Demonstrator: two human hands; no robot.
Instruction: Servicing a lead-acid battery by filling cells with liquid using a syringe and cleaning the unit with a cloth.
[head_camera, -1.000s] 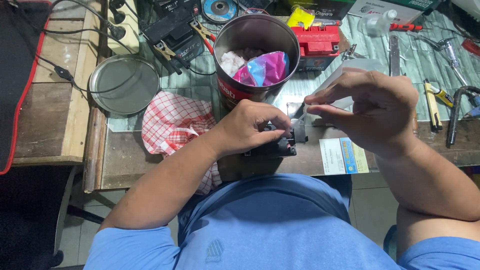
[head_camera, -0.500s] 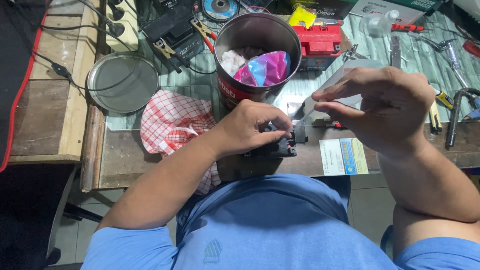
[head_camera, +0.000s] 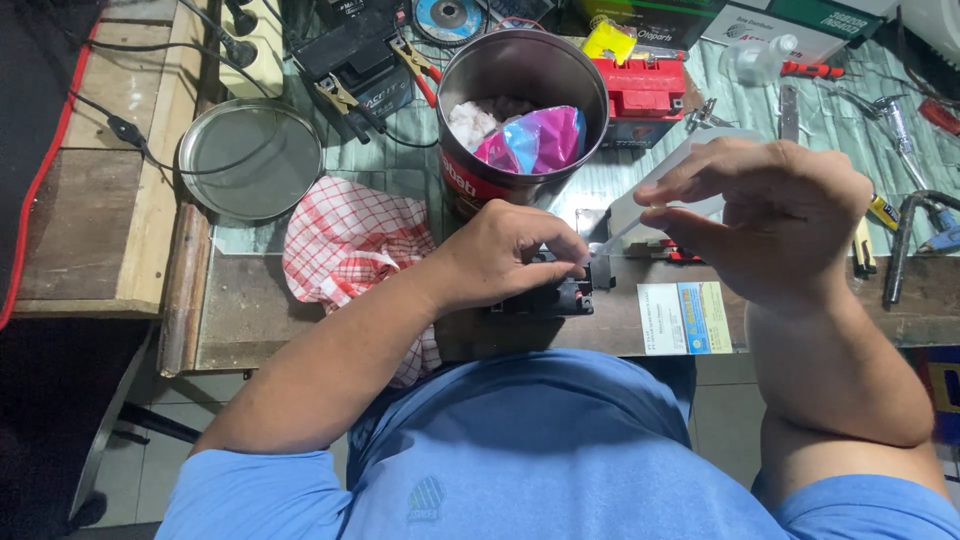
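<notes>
My left hand (head_camera: 512, 257) is curled over a small black part (head_camera: 556, 296) that rests at the bench's front edge, pinning it down. My right hand (head_camera: 775, 215) hovers just right of it and pinches a thin clear strip (head_camera: 612, 240) whose tip reaches down to the black part beside my left fingers. Most of the black part is hidden under my left hand.
A red metal can (head_camera: 500, 185) holding pink and blue plastic bags stands behind my hands. A red-checked cloth (head_camera: 345, 245) lies left, its round tin lid (head_camera: 250, 158) beyond. A red battery (head_camera: 640, 95), clamps, screwdrivers and pliers (head_camera: 905, 245) crowd the back and right. A printed card (head_camera: 685, 318) lies at the edge.
My right hand has lifted a little and shifted right, drawing the clear strip up from the black part. My left hand has stayed on the part.
</notes>
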